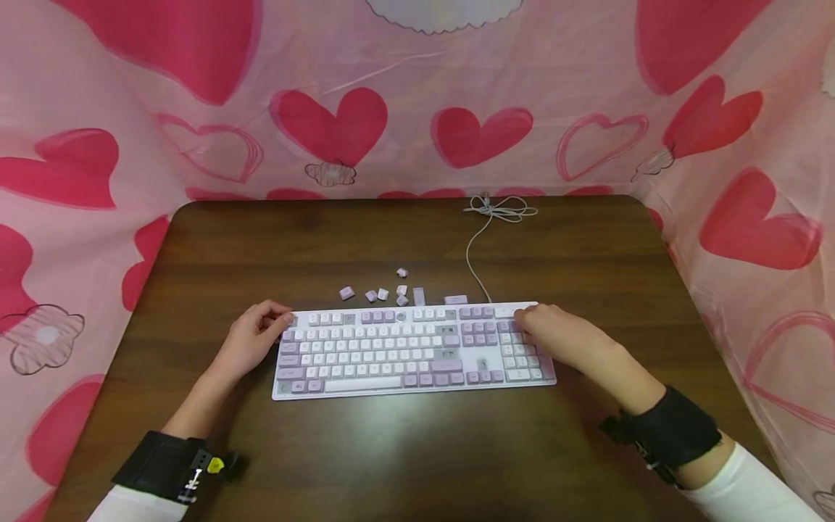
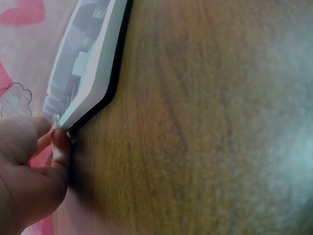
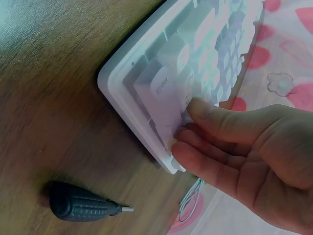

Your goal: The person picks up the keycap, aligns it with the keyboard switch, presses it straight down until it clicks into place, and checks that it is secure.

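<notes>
A white and lilac keyboard (image 1: 365, 362) lies on the wooden table, with several keycaps off and grey bare spots showing. At its far left corner my left hand (image 1: 254, 335) pinches the edge between thumb and finger; a small pale bit (image 2: 55, 120) shows at those fingertips, its kind unclear. My right hand (image 1: 554, 330) reaches over the number pad at the far right. Its thumb touches a key there, and the curled fingers (image 3: 195, 161) grip near the top of the tall lilac keys; what lies between them is partly hidden.
Several loose keycaps (image 1: 347, 293) lie behind the keyboard, including a long lilac one (image 1: 455, 299). A bundled white cable (image 1: 499, 210) runs to the table's back edge. A dark-handled tool with a short metal shaft (image 3: 80, 201) lies right of the keyboard. Heart-patterned cloth (image 1: 411, 130) surrounds the table.
</notes>
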Motion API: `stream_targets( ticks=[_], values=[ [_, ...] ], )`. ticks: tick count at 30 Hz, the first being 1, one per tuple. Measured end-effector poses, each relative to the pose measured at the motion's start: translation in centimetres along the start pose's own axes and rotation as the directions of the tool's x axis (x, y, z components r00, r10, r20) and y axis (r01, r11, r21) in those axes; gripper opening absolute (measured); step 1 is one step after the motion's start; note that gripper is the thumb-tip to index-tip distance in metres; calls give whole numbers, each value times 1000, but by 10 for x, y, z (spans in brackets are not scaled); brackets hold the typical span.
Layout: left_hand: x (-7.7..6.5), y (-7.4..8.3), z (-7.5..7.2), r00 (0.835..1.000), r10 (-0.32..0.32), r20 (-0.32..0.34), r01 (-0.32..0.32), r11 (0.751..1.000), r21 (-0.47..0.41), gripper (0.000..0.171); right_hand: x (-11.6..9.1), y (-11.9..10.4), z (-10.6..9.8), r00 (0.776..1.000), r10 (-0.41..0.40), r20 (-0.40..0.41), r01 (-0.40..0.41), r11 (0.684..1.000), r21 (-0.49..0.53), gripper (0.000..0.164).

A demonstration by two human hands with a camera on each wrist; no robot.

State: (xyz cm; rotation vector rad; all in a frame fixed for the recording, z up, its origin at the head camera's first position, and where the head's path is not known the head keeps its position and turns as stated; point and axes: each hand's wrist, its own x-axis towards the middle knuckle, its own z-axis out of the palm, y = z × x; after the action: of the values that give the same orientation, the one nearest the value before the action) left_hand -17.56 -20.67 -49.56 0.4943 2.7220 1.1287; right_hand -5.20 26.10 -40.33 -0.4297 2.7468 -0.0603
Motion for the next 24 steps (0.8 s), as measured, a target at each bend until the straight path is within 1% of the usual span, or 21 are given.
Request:
stream_targets(
  ticks=[3, 7, 15, 18, 24],
  values=[
    [1, 0, 1, 1000, 4, -11, -5, 1000, -3, 34, -1, 1, 1, 1000, -3, -15, 3, 1000, 2, 15],
    [1, 0, 2, 1000, 3, -1, -3, 1000, -11, 34, -2, 3, 0, 999, -18, -27, 19, 1000, 3, 11],
    [4, 5, -1, 1000, -10, 17, 11, 1000, -14, 36, 2, 9, -1, 998, -51, -25, 52, 997, 48, 8],
    [4, 4, -3, 1000, -11, 23, 11, 1000, -14, 37, 3, 8, -1, 999, -35, -13, 36, 998, 60, 8],
    [1, 1, -2, 1000, -21, 16, 21, 1000, -5, 35, 3, 5, -2, 999, -33, -4, 33, 998, 59, 8]
  ],
)
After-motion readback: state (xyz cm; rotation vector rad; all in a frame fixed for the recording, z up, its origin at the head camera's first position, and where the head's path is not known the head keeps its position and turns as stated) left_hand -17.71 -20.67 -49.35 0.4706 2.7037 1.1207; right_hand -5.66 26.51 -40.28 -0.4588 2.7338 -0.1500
